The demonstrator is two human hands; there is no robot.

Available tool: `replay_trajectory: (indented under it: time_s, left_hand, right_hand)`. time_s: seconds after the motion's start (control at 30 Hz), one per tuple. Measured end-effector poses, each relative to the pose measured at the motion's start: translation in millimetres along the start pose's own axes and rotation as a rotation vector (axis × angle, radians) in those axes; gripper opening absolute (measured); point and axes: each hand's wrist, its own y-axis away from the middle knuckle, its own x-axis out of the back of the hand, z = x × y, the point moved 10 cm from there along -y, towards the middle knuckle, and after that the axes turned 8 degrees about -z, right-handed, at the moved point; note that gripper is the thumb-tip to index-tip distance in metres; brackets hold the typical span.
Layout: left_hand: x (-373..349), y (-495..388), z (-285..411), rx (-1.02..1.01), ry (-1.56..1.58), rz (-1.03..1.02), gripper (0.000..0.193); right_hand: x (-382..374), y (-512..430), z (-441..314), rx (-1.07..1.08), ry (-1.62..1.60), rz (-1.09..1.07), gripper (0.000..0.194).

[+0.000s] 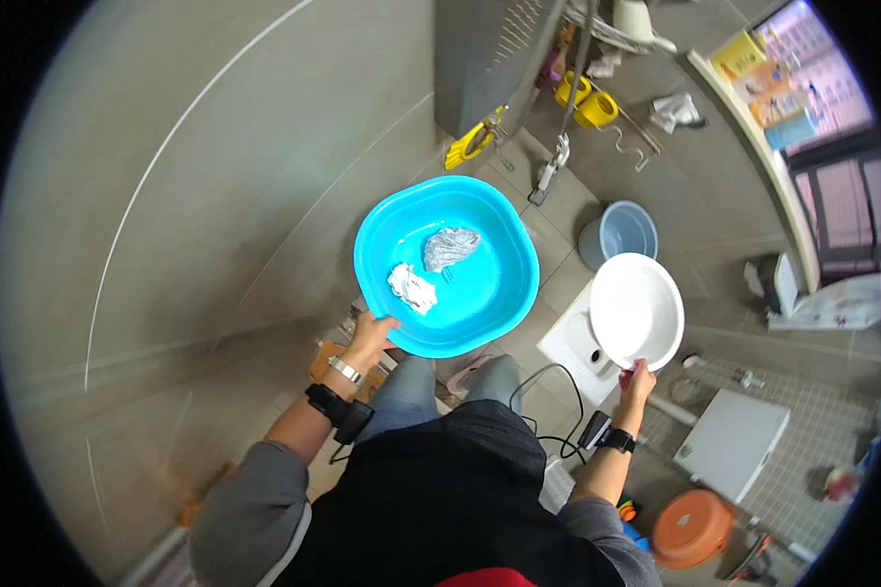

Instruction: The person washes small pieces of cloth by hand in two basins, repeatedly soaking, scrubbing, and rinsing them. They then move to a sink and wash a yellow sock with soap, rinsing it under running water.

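My left hand [372,339] grips the near-left rim of a blue plastic basin [488,271], which spreads out before me. Inside the basin lie a crumpled grey cloth [450,248] and a crumpled white cloth [412,289], apart from each other. Off to the right, my right hand [638,381] holds a round white basin [636,312] by its near rim. The inside of that white basin shows no contents. It partly covers a white squat toilet [581,341] in the floor below.
A grey-blue bucket [618,236] stands beyond the white basin. Near the wall are a mop [550,172] and a yellow-handled tool [473,145]. Bottles line a windowsill [767,147]. At lower right sit a white box [734,444] and an orange basin [692,528]. Black cables [578,396] hang beside my leg.
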Motion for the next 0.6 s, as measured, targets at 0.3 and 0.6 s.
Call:
replay_trajectory:
  time_s: [0.3, 0.6]
  left_hand:
    - [41.6, -24.1, -32.7, -0.148, 0.13, 0.189, 0.018]
    - [185.6, 1.5, -56.8, -0.268, 0.653, 0.622, 0.021]
  right_hand:
    - [-249.4, -23.0, -91.4, 0.213, 0.464, -0.673, 0.014]
    - [-576.7, 25.4, -54.5, 0.155, 0.686, -1.262, 0.019]
